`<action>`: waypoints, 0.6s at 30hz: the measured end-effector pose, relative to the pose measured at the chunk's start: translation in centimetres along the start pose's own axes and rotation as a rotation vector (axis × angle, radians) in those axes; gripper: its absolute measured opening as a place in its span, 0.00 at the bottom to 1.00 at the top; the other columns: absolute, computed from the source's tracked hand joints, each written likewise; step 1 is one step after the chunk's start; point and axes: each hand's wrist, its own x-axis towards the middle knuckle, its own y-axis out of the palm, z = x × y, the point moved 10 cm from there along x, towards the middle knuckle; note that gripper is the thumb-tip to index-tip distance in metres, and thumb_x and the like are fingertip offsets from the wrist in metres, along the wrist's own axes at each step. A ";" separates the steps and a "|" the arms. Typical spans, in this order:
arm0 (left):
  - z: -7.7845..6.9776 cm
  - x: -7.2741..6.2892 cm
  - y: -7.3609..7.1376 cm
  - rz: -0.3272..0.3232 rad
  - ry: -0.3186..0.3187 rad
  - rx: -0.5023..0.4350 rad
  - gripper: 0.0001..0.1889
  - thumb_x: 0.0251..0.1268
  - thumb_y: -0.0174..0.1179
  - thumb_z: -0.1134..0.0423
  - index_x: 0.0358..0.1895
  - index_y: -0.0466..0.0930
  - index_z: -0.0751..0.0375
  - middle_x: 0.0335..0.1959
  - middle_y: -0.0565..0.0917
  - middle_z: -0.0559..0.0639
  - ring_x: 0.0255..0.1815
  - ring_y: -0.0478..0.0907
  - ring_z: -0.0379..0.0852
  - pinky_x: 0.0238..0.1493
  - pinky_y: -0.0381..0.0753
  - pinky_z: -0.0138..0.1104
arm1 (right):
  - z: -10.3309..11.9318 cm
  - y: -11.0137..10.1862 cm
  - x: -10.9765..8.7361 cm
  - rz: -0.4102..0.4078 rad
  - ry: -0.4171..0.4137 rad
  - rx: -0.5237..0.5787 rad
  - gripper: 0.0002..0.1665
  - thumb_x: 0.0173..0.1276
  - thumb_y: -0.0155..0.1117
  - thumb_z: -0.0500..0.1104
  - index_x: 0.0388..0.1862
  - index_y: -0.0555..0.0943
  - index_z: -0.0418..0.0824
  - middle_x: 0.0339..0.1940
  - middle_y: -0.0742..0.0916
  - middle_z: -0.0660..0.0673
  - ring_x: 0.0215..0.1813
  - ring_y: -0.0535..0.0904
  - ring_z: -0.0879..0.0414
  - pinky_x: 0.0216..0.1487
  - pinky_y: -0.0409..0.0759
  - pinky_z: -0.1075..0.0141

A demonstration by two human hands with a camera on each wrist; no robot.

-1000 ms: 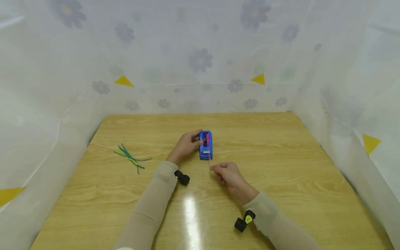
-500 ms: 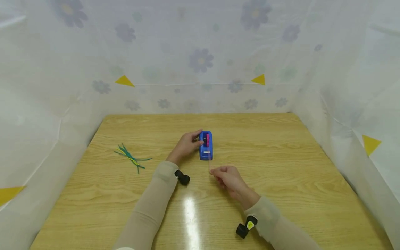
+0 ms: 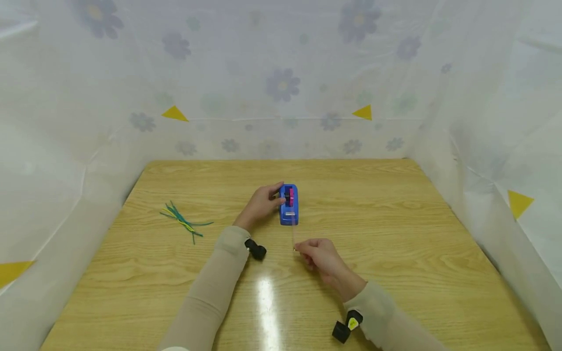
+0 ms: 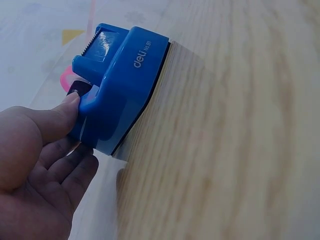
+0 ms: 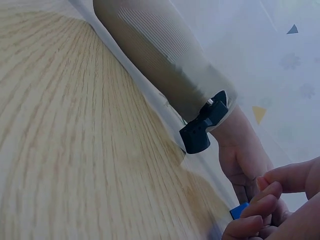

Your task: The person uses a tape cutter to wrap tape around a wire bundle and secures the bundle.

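white sheeting [image 3: 246,44], flower-printed, on three sides; flowers too faint to count. wood-grain table [image 3: 395,219], one. yellow triangles [image 3: 174,113], four in the head view, the leftmost cut off by the edge.

cords [image 3: 181,220], one loose bundle, green and yellow, at the table's left; strands cross, exact number hard to make out.

left hand [image 3: 262,201], one, reaching forward from a beige sleeve [image 3: 206,292] bearing one black wrist camera [image 3: 255,249]; thumb and fingers clasp the rear part of the tape dispenser, some fingertips hidden behind it.

tape dispenser [image 4: 122,80], one, blue, lettered "deli", on the table near its middle, just right of the left hand. tape roll [image 3: 291,196], one, pink, seated inside, partly covered. tape strip [image 3: 293,235], one, clear, running from the dispenser's near end to the right hand; faint.

right hand [image 3: 324,258], one, angled in from lower right, thumb and forefinger pinching the strip's end, other fingers curled under, partly hidden; forearm cut off below.
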 end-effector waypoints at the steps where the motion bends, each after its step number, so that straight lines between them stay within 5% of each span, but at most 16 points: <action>1: 0.0 0.0 0.0 0.000 0.000 0.002 0.32 0.73 0.58 0.60 0.76 0.59 0.58 0.72 0.67 0.54 0.69 0.68 0.53 0.63 0.71 0.42 | 0.0 0.0 -0.1 0.003 -0.001 0.004 0.13 0.68 0.66 0.38 0.33 0.81 0.26 0.18 0.75 0.47 0.22 0.67 0.57 0.23 0.65 0.68; 18: -0.4 -0.2 -0.3 -0.038 0.010 0.066 0.31 0.73 0.59 0.59 0.76 0.61 0.57 0.72 0.67 0.52 0.69 0.68 0.54 0.64 0.70 0.43 | -0.2 0.2 -0.5 0.020 -0.009 0.037 0.14 0.69 0.64 0.38 0.37 0.81 0.23 0.20 0.75 0.46 0.23 0.67 0.57 0.23 0.67 0.68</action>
